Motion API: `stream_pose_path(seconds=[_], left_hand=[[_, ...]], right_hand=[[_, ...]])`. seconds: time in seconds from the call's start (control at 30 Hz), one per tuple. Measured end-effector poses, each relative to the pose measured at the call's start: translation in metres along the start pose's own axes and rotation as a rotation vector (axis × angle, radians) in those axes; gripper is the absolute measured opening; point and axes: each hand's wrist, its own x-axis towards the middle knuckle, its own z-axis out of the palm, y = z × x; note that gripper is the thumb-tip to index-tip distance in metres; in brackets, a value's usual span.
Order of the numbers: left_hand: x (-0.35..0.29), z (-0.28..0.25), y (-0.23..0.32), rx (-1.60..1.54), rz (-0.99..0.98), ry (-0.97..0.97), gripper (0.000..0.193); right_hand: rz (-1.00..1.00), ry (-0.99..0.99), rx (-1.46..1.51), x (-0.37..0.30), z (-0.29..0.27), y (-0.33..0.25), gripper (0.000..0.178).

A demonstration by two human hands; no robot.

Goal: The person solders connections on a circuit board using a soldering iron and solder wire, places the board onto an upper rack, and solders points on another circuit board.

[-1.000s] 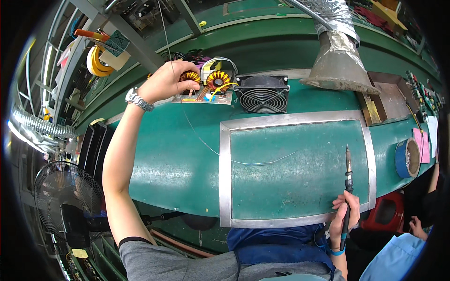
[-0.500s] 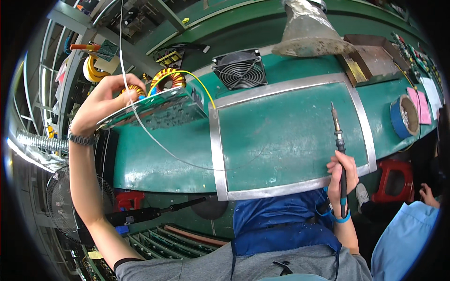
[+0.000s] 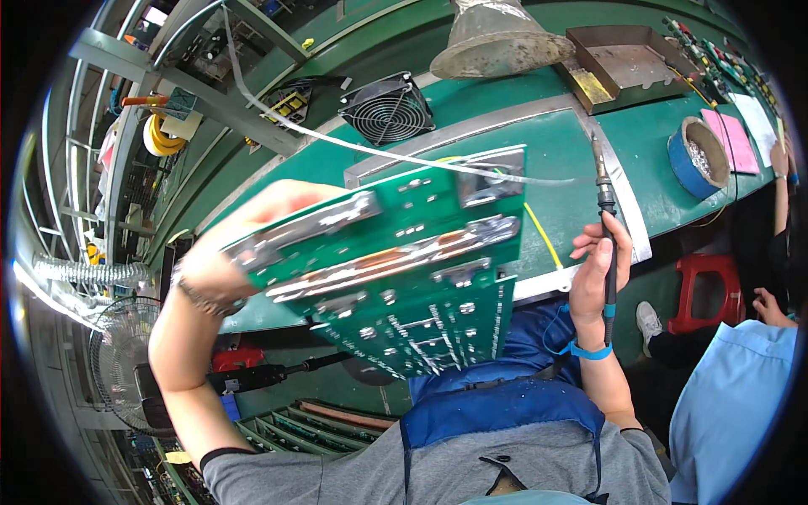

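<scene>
My left hand [image 3: 244, 227] is closed on the left edge of a green circuit board [image 3: 412, 206]. The board is tilted up above the bench, its underside with shiny solder joints and broad tinned strips facing me. A yellow wire [image 3: 545, 236] with a ring end hangs from behind its right side. The parts on the board's other face are hidden. My right hand [image 3: 599, 261] grips a soldering iron [image 3: 603, 189] like a pen, tip pointing up and away, apart from the board. In front of the board runs a thin pale strand [image 3: 353, 143] from the upper left.
Along the far side stand a black fan [image 3: 389, 114], a funnel-shaped fume hood [image 3: 497, 46] and a metal tray [image 3: 627, 67]. A blue tub [image 3: 699, 158] sits at right near pink paper [image 3: 729, 139]. A person in a light-blue garment [image 3: 732, 412] is at lower right, by a red stool [image 3: 705, 290].
My left hand has brought the board right and nearer, turning its soldered underside toward me. The soldering iron stays in my right hand, a little higher and left. The whole view has shifted slightly.
</scene>
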Motion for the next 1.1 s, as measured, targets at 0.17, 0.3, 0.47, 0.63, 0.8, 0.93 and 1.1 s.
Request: stream_pose_path(seconds=[0.17, 0.3, 0.47, 0.63, 0.8, 0.93, 1.1], left_hand=[[0.067, 0.019, -0.076, -0.707, -0.245, 0.166, 0.033], [0.143, 0.014, -0.139, -0.665, -0.545, -0.051, 0.023], [0.179, 0.007, -0.188, -0.393, -0.606, -0.040, 0.027], [0.150, -0.046, -0.155, 0.099, -0.515, -0.181, 0.038], [0.134, -0.043, -0.113, 0.392, -0.087, 0.133, 0.030], [0.197, 0.001, -0.116, 0.770, 0.554, 0.307, 0.025], [0.289, 0.041, -0.133, 1.014, 0.365, 0.369, 0.023]], right_hand=[[0.021, 0.081, 0.142, 0.003, -0.002, 0.005, 0.039], [-0.009, 0.078, 0.126, 0.003, -0.001, 0.007, 0.037], [-0.029, 0.082, 0.091, 0.003, 0.000, 0.008, 0.038], [0.024, -0.014, 0.060, 0.002, -0.003, 0.004, 0.037], [0.036, -0.119, -0.039, 0.003, -0.003, 0.001, 0.035], [0.019, -0.162, -0.059, 0.004, -0.004, 0.001, 0.034], [0.037, -0.122, -0.087, 0.004, -0.002, 0.001, 0.034]])
